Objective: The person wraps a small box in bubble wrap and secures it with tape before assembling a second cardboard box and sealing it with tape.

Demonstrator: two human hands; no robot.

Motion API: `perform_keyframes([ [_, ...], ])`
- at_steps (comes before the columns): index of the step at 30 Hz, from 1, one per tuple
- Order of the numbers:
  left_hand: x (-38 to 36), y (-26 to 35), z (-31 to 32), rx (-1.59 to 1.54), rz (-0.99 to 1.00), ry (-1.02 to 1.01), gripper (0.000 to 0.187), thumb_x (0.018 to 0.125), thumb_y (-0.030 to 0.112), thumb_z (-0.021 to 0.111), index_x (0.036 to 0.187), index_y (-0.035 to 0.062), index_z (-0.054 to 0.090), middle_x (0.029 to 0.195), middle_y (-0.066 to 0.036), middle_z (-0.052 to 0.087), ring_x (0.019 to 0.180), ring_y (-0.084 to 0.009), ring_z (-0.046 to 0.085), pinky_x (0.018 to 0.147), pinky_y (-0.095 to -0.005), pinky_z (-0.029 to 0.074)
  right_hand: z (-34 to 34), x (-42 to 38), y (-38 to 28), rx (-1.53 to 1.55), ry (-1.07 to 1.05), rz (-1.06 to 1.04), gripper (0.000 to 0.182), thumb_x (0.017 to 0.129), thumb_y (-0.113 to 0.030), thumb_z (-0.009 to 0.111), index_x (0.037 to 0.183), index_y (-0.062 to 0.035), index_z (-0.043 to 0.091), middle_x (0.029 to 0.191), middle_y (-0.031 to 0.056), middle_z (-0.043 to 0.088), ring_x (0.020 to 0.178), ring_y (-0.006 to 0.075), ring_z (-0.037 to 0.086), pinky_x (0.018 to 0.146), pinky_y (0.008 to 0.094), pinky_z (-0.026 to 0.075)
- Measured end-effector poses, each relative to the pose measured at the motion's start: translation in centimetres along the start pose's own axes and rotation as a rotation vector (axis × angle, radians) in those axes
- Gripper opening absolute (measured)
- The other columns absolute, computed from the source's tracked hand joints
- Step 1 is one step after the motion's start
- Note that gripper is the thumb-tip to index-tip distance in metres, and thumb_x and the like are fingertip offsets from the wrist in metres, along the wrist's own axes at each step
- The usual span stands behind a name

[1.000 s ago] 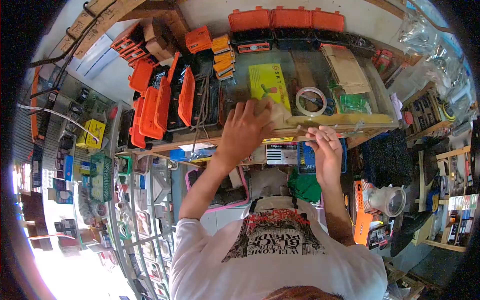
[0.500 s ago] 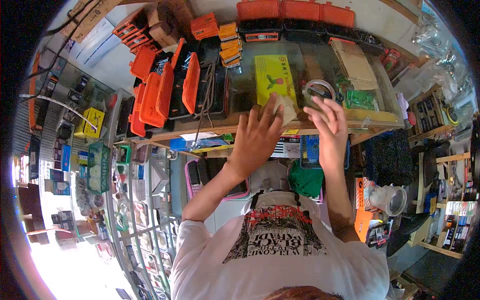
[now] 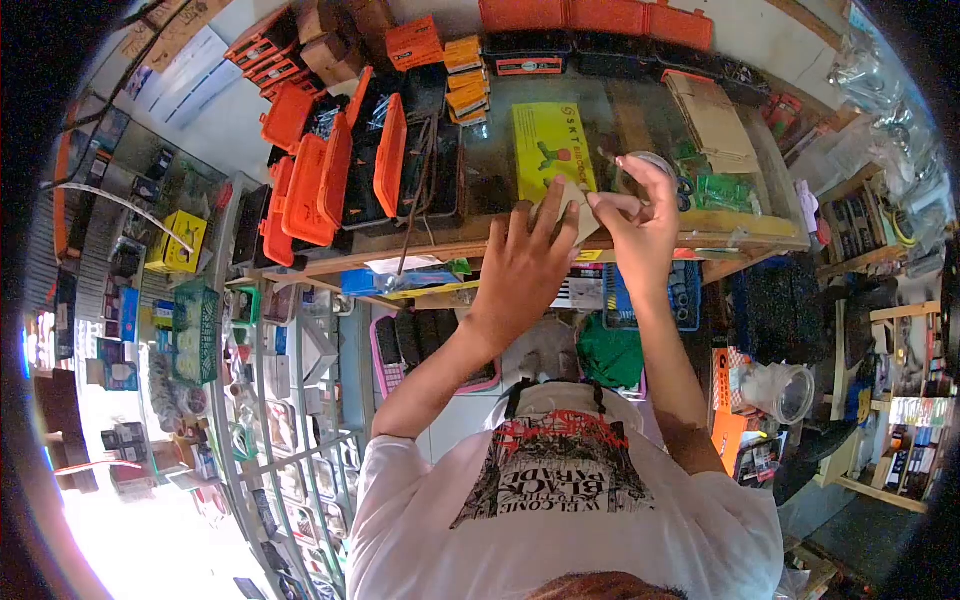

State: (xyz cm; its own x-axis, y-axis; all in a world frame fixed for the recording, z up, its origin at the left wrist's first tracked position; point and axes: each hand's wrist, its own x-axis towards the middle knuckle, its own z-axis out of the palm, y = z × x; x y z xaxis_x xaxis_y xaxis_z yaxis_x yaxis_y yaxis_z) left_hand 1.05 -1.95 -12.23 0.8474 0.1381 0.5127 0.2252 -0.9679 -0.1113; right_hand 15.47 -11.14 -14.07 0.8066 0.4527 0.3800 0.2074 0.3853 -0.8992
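A small, pale brown piece of paper (image 3: 582,212) lies at the front edge of the glass-topped counter, over the corner of a yellow box (image 3: 545,140) printed "SKT". My left hand (image 3: 525,262) holds it between thumb and index finger, the other fingers stretched over the counter. My right hand (image 3: 645,225) is at the paper's right side, thumb tip at its edge and fingers bent in a pinch. Whatever is between those fingertips is too small to make out. Behind the right hand, a roll of tape (image 3: 655,160) is mostly hidden, with scissors (image 3: 685,190) beside it.
Open orange-lidded cases (image 3: 318,190) stand on the counter's left. Small orange boxes (image 3: 465,85) are stacked at the back. Flat brown paper bags (image 3: 712,125) and a green plastic packet (image 3: 727,194) lie to the right. Below the counter hangs a blue basket (image 3: 680,300).
My right hand has moved left and closed in on the paper, its fingers bending toward the edge and covering the tape roll. My left hand stays on the paper, shifted slightly.
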Motion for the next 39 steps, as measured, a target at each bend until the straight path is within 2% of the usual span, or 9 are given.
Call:
perform_keyframes([
  [3,0.0,-0.2,0.2,0.0,0.009,-0.008,0.053,0.089,0.032,0.067,0.134,0.0079,0.054,0.152,-0.014,0.042,0.112,-0.0311,0.054,0.091,-0.0439,0.046,-0.1,0.3,0.0,0.044,0.033,0.057,0.059,0.083,0.007,0.075,0.134,-0.0017,0.048,0.134,0.014,0.054,0.09,0.0145,0.071,0.078,0.0251,0.054],
  [12,0.3,-0.1,0.6,0.013,-0.005,0.009,0.051,0.088,0.032,0.068,0.132,0.0101,0.056,0.152,-0.012,0.044,0.109,-0.0309,0.055,0.09,-0.0429,0.048,0.1,0.3,0.0,-0.045,0.01,-0.052,0.068,0.082,0.01,0.074,0.142,-0.0045,0.044,0.13,0.0131,0.047,0.089,0.0153,0.07,0.081,0.0256,0.054],
  [15,0.4,-0.2,0.6,-0.024,-0.009,-0.012,0.05,0.089,0.033,0.067,0.132,0.0108,0.056,0.152,-0.012,0.044,0.107,-0.0304,0.055,0.089,-0.0424,0.048,0.0,0.6,-0.1,-0.222,-0.039,-0.172,0.069,0.083,0.01,0.073,0.144,-0.0067,0.043,0.129,0.0116,0.045,0.091,0.015,0.07,0.082,0.0256,0.053],
  [21,0.5,-0.1,0.6,0.006,0.008,0.03,0.046,0.089,0.031,0.066,0.129,0.0097,0.057,0.15,-0.013,0.046,0.106,-0.0301,0.055,0.087,-0.0421,0.048,-0.4,0.8,0.1,-0.08,-0.073,-0.074,0.072,0.083,0.01,0.073,0.146,-0.0076,0.042,0.126,0.0108,0.043,0.092,0.0154,0.069,0.083,0.0259,0.054],
  [27,0.5,0.6,0.0,-0.005,0.027,-0.007,0.046,0.088,0.028,0.065,0.129,0.0094,0.057,0.15,-0.014,0.045,0.11,-0.031,0.055,0.088,-0.044,0.048,-1.9,0.8,0.7,0.059,-0.101,-0.009,0.074,0.082,0.012,0.072,0.147,-0.0087,0.04,0.126,0.0089,0.042,0.1,0.0163,0.067,0.088,0.0272,0.055],
  [30,0.5,0.9,0.3,-0.053,0.01,-0.02,0.047,0.088,0.027,0.064,0.13,0.0089,0.056,0.151,-0.014,0.044,0.114,-0.0324,0.055,0.089,-0.0453,0.048,-2.4,0.6,0.3,0.187,-0.089,0.165,0.073,0.082,0.012,0.072,0.146,-0.0075,0.041,0.125,0.0087,0.042,0.102,0.0161,0.066,0.09,0.0283,0.055],
  [33,0.2,0.9,0.6,-0.1,0.032,-0.001,0.047,0.089,0.024,0.063,0.133,0.0085,0.055,0.152,-0.015,0.042,0.117,-0.0341,0.054,0.091,-0.0461,0.048,-2.8,0.8,0.9,0.1,-0.113,0.032,0.07,0.082,0.011,0.072,0.144,-0.0071,0.043,0.127,0.0081,0.042,0.1,0.0153,0.063,0.09,0.0278,0.055],
  [36,0.0,0.9,0.6,-0.077,0.054,-0.006,0.047,0.09,0.021,0.061,0.135,0.0088,0.053,0.153,-0.015,0.041,0.118,-0.035,0.054,0.092,-0.0461,0.047,-2.8,0.7,0.7,0.087,-0.114,0.073,0.065,0.084,0.008,0.071,0.142,-0.0069,0.046,0.132,0.0071,0.042,0.1,0.014,0.058,0.089,0.0275,0.055],
  [39,-0.3,0.8,1.4,-0.034,0.05,-0.006,0.058,0.088,0.031,0.069,0.14,0.0144,0.051,0.158,-0.009,0.038,0.107,-0.0345,0.056,0.084,-0.0441,0.049,-3.0,1.5,1.3,-0.056,-0.125,-0.051,0.062,0.086,0.006,0.07,0.141,-0.0066,0.046,0.134,0.0065,0.042,0.097,0.0137,0.059,0.088,0.0273,0.055],
])
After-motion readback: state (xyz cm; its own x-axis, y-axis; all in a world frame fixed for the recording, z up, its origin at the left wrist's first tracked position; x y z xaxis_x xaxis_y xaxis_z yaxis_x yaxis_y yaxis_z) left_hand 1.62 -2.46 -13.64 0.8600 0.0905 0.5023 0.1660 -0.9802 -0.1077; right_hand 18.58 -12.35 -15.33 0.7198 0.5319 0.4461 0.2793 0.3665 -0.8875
